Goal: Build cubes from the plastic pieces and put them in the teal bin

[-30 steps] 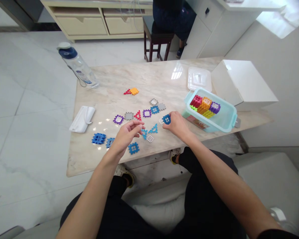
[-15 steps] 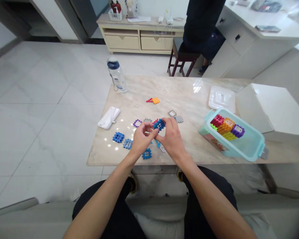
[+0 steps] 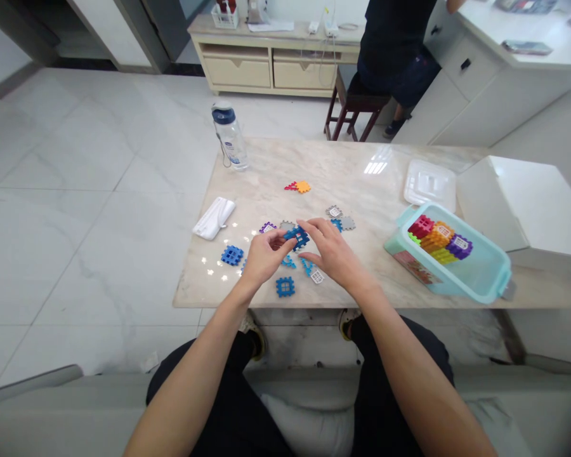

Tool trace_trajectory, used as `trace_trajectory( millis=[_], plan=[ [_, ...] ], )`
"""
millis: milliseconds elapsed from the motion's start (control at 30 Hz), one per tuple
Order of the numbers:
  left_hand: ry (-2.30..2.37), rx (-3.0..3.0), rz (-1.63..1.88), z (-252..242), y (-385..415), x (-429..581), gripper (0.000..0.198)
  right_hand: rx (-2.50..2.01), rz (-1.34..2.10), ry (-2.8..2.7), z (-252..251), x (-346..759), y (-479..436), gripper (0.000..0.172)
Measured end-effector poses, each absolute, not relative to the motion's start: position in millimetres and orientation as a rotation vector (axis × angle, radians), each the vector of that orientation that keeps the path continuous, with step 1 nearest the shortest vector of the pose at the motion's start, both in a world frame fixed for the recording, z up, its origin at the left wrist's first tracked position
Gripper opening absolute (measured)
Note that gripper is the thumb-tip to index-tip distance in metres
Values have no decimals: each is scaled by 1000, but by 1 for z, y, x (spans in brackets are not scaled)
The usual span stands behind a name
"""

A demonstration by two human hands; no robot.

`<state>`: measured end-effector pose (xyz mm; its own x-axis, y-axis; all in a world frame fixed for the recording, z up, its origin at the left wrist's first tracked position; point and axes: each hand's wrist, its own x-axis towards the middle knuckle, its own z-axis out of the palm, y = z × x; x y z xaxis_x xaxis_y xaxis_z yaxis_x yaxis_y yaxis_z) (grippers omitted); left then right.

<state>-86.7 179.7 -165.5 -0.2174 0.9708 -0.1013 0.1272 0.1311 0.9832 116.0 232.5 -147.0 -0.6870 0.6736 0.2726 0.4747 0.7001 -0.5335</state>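
My left hand (image 3: 262, 257) pinches a blue square building tile (image 3: 297, 237) above the marble table (image 3: 371, 190). My right hand (image 3: 332, 252) has its fingers stretched out, the fingertips touching the same tile from the right. Loose flat tiles lie around both hands: a blue square (image 3: 285, 286) near the front edge, another blue piece (image 3: 231, 255) to the left, a white window tile (image 3: 316, 276), grey tiles (image 3: 334, 211) and an orange and red pair (image 3: 301, 186) farther back.
A teal plastic tub (image 3: 476, 273) at the right holds a block of joined coloured tiles (image 3: 436, 240); its clear lid (image 3: 430, 185) and a white box (image 3: 528, 203) lie behind. A water bottle (image 3: 229, 136) and a white cloth (image 3: 214, 218) sit left. A person sits on a stool (image 3: 356, 108) beyond.
My right hand carried the blue tile from near the tub to the middle, my left hand took hold of it, and now my right fingers have spread open beside it.
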Motion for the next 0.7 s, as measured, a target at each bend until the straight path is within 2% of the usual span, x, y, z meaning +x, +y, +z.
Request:
trace_trajectory(
  millis=[167, 500, 700],
  plan=[
    [1466, 1148, 1086, -161, 178, -91, 31, -824, 555, -2557, -144, 128, 239, 52],
    [1413, 1128, 1004, -160, 180, -95, 37, -839, 499, -2588, -160, 129, 243, 43],
    [1534, 768, 1374, -133, 177, -145, 44, -990, 508, -2626, -159, 122, 244, 40]
  ],
)
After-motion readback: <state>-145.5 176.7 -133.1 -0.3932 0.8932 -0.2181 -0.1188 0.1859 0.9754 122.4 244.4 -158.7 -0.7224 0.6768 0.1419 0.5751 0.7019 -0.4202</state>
